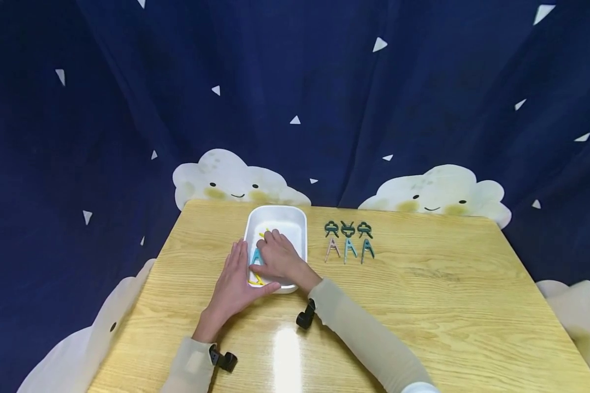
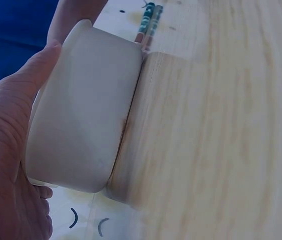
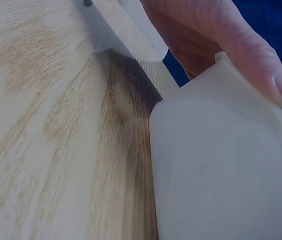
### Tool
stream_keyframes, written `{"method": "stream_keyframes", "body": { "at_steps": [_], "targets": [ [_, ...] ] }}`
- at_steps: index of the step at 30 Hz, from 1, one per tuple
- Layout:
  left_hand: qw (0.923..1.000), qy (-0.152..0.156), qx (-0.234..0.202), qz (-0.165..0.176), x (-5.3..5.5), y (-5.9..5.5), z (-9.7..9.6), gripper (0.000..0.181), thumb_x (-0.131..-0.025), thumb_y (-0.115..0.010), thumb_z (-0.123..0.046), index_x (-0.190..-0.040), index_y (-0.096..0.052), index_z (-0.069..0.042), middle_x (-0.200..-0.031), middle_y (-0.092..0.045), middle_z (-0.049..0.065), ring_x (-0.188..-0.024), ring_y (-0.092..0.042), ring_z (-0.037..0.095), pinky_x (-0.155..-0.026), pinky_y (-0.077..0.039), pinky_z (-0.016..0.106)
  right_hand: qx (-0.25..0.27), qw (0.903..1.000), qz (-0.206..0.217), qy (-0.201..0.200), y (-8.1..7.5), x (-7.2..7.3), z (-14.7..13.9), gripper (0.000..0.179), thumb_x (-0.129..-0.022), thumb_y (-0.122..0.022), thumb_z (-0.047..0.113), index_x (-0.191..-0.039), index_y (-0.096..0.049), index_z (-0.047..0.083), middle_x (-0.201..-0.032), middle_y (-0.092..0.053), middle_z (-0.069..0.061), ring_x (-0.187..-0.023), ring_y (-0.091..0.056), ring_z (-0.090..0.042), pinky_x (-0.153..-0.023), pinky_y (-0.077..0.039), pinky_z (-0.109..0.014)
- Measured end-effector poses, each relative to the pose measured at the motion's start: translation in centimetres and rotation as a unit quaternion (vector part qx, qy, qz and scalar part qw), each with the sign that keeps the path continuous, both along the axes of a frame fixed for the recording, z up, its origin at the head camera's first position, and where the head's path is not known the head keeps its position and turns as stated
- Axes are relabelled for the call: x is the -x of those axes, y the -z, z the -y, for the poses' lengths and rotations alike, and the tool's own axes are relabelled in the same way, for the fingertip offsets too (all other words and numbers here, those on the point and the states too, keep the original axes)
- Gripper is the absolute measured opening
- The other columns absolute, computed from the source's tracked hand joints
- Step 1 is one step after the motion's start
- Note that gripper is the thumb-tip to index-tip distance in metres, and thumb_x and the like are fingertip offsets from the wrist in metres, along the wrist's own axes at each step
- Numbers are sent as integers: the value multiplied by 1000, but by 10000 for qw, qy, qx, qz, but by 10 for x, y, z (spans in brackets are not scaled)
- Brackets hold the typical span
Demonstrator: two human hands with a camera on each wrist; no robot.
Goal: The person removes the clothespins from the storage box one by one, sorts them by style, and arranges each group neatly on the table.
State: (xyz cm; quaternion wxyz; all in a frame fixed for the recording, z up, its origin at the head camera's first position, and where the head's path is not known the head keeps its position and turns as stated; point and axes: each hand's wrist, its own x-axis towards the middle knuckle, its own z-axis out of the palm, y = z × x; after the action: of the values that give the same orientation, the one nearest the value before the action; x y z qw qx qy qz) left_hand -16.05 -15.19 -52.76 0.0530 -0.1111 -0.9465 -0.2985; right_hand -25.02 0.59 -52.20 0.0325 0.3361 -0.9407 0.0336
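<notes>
A white tub (image 1: 301, 229) stands on the table with a blue clothespin (image 1: 256, 256) and some yellow clips (image 1: 258, 280) inside. My left hand (image 1: 236, 281) lies along the tub's left side and near corner, fingers straight, thumb stretched across the near rim. In the left wrist view the same palm and thumb (image 2: 15, 110) lie against the tub's rim. My right hand (image 1: 277, 255) reaches down into the tub, beside the blue clothespin. Its fingertips are hidden, so whether they pinch anything cannot be seen. The right wrist view has its thumb (image 3: 251, 55) over the rim.
Right of the tub, two neat rows lie on the wooden table (image 1: 447, 305): dark green clips (image 1: 348, 229) behind, and a pink clothespin (image 1: 332, 249), a light blue one (image 1: 350, 250) and a teal one (image 1: 367, 250) in front. A dark blue curtain (image 1: 324, 82) hangs behind.
</notes>
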Motion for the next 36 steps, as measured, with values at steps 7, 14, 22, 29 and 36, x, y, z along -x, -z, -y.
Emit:
{"method": "stream_keyframes", "body": {
  "at_steps": [7, 14, 22, 29, 36],
  "targets": [
    [10000, 12, -1, 44, 1, 2, 0, 139, -76, -63, -89, -166, -8, 1, -175, -6, 18, -161, 0, 32, -129, -13, 57, 115, 9999, 23, 53, 1, 2, -1, 53, -91, -67, 61, -111, -69, 12, -104, -52, -3, -98, -44, -22, -85, -45, -33],
    [10000, 31, -34, 82, 2, 2, 0, 139, -77, -64, -88, -166, -7, 0, -175, -6, 17, -162, 1, 31, -130, -11, 54, 174, 9996, 130, 184, 1, 3, -2, 48, -88, -69, 56, -108, -67, 13, -102, -50, -3, -98, -43, -22, -84, -44, -33],
    [9999, 8, -38, 117, 2, 1, 1, 139, -76, -65, -88, -167, -7, 0, -174, -10, 18, -162, 2, 30, -129, -12, 55, 294, 9987, 234, 345, 0, 3, -2, 45, -82, -71, 55, -101, -65, 15, -99, -48, -1, -96, -41, -21, -81, -42, -32],
    [9998, -43, -98, 141, 1, 2, 1, 139, -76, -66, -88, -167, -8, -1, -174, -10, 18, -162, -1, 32, -129, -13, 56, 438, 9964, 403, 600, -1, 1, -2, 47, -79, -74, 53, -101, -66, 12, -98, -47, -1, -95, -40, -21, -81, -40, -32],
    [9999, -31, -117, 66, 1, 1, 1, 138, -76, -65, -88, -167, -8, 0, -175, -9, 17, -162, -3, 33, -129, -14, 57, 717, 9924, 693, 719, -2, 1, -5, 45, -75, -77, 52, -97, -63, 15, -98, -47, 1, -96, -39, -20, -84, -40, -33]
  ]
}}
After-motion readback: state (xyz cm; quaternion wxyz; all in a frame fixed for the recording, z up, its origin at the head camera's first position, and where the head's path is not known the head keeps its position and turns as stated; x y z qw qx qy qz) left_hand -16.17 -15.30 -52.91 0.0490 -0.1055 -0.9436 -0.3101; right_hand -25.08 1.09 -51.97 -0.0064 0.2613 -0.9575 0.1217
